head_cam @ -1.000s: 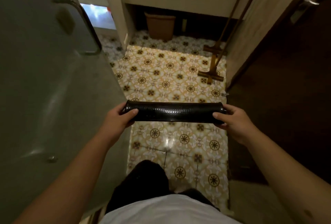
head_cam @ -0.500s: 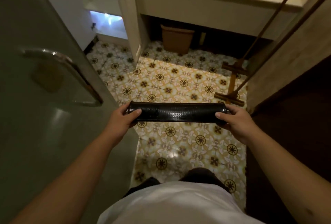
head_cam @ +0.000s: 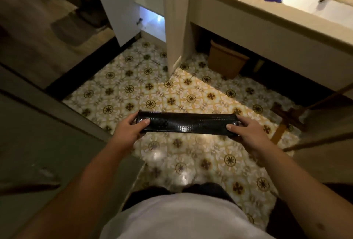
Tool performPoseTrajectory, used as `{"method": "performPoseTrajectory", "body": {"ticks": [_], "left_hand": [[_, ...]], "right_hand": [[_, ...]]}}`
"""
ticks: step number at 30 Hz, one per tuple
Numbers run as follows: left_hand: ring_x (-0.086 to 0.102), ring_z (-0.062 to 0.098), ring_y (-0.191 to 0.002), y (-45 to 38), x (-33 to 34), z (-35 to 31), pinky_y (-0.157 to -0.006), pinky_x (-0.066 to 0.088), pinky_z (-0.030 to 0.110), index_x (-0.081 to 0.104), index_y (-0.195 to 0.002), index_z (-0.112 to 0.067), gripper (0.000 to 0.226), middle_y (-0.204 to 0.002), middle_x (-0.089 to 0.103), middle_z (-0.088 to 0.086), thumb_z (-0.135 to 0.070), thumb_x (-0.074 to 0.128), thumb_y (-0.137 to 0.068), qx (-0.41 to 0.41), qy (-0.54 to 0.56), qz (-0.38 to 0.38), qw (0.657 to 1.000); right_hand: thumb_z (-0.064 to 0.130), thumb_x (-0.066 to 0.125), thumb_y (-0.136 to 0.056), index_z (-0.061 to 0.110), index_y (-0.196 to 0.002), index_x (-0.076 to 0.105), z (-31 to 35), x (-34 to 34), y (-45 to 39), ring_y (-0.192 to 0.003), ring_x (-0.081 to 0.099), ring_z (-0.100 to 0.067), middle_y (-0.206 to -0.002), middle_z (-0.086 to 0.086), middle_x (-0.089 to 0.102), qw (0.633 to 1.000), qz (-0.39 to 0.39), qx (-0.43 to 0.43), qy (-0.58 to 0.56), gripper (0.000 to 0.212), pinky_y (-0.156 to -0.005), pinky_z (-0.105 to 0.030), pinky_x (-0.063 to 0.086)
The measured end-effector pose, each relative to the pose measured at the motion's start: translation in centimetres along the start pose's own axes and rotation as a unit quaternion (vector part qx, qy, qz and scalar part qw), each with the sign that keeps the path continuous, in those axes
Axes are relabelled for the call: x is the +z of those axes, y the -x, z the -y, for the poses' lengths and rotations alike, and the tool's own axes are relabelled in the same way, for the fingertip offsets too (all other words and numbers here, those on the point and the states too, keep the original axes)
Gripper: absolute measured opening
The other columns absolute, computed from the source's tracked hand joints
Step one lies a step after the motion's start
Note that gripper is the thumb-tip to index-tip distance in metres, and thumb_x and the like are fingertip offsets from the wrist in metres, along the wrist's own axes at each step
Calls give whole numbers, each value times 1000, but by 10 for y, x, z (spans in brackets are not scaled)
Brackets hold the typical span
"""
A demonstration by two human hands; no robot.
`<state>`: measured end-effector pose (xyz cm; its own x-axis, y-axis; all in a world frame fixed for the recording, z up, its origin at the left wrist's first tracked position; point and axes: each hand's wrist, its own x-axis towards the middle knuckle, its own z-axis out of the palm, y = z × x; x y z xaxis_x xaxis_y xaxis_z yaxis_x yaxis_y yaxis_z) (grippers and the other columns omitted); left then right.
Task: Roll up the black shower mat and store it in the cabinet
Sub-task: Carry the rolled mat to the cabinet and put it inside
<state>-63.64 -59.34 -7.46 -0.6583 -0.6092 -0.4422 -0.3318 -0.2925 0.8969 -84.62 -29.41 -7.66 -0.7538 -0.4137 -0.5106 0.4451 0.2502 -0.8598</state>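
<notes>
The black shower mat [head_cam: 188, 124] is rolled into a tight horizontal tube, held level in front of me above the patterned floor tiles. My left hand [head_cam: 128, 131] grips its left end and my right hand [head_cam: 246, 131] grips its right end. A white cabinet [head_cam: 150, 7] stands ahead at upper centre, its door [head_cam: 114, 5] swung open to the left and a lit lower shelf showing inside.
A glass shower door [head_cam: 47, 143] runs along my left. A vanity counter with a sink [head_cam: 267, 19] fills the upper right, with a brown bin [head_cam: 225, 59] beneath it. Wooden-handled floor tools [head_cam: 286, 116] lean at the right. A grey rug [head_cam: 70, 30] lies beyond the doorway.
I have moved forward and turned left with the rolled mat held in both hands. The open cabinet and the vanity now loom larger, and the shower door handle has left the view.
</notes>
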Motion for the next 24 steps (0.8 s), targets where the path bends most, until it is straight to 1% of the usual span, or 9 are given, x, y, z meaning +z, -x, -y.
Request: {"method": "performPoseTrajectory", "body": {"ticks": [3, 6, 8, 11, 15, 17, 19, 21, 24], "left_hand": [[65, 24, -100, -28, 19, -22, -75, 54, 30, 59, -128, -12, 41, -111, 64, 9, -12, 67, -87, 8, 20, -31, 999], [63, 25, -104, -59, 23, -36, -79, 53, 33, 56, -131, -10, 47, -119, 61, 12, -14, 68, -87, -4, 55, -61, 997], [63, 25, -106, -83, 20, -43, -80, 54, 34, 57, -130, -11, 45, -123, 61, 13, -14, 68, -87, -7, 78, -83, 994], [64, 23, -103, -125, 9, -50, -74, 53, 29, 61, -124, -14, 39, -122, 62, 13, -14, 68, -86, -10, 117, -108, 987], [65, 22, -106, -182, -11, -60, -74, 55, 26, 59, -129, -16, 44, -122, 64, 9, -15, 70, -86, -20, 153, -138, 978], [65, 21, -104, -205, -22, -70, -73, 56, 26, 59, -128, -17, 45, -122, 64, 8, -15, 71, -85, -22, 165, -157, 974], [65, 23, -104, -226, -34, -82, -73, 56, 28, 60, -127, -17, 44, -123, 63, 9, -14, 71, -84, -20, 174, -177, 969], [64, 25, -107, -243, -45, -94, -75, 55, 29, 57, -130, -16, 49, -125, 62, 9, -13, 71, -83, -22, 178, -193, 965], [64, 26, -107, -261, -56, -110, -76, 55, 30, 56, -132, -16, 52, -126, 61, 10, -11, 72, -82, -30, 180, -207, 961]], "right_hand": [[3, 72, -81, 13, -113, 66, 39, -6, -55, -86, 70, -19, -97, -1, 75, 999, 37, -4, 19, 35, -65, -27, 58], [4, 71, -82, 19, -108, 68, 72, 3, -110, -81, 71, -14, -93, 2, 74, 996, 79, 2, 39, 30, -63, -24, 56], [5, 71, -82, 18, -110, 67, 90, 16, -146, -81, 71, -13, -91, 4, 74, 993, 103, 3, 52, 31, -64, -25, 56], [4, 71, -83, 17, -115, 65, 117, 44, -200, -80, 71, -13, -92, 4, 73, 988, 136, 6, 72, 35, -63, -24, 55], [3, 71, -81, 15, -113, 65, 151, 88, -261, -76, 72, -14, -93, 0, 73, 983, 162, -8, 89, 35, -58, -22, 54], [2, 69, -83, 13, -115, 65, 163, 110, -284, -77, 71, -17, -93, -2, 72, 979, 174, -13, 101, 34, -60, -23, 55], [2, 68, -85, 10, -119, 62, 176, 130, -308, -82, 69, -19, -98, -6, 69, 976, 189, -4, 106, 36, -64, -25, 55], [1, 68, -84, 11, -121, 61, 193, 149, -331, -86, 69, -20, -101, -6, 69, 973, 206, 6, 107, 38, -69, -27, 56], [0, 68, -84, 14, -113, 66, 217, 175, -366, -85, 71, -19, -96, -3, 74, 965, 237, 5, 113, 33, -72, -27, 59]]}}
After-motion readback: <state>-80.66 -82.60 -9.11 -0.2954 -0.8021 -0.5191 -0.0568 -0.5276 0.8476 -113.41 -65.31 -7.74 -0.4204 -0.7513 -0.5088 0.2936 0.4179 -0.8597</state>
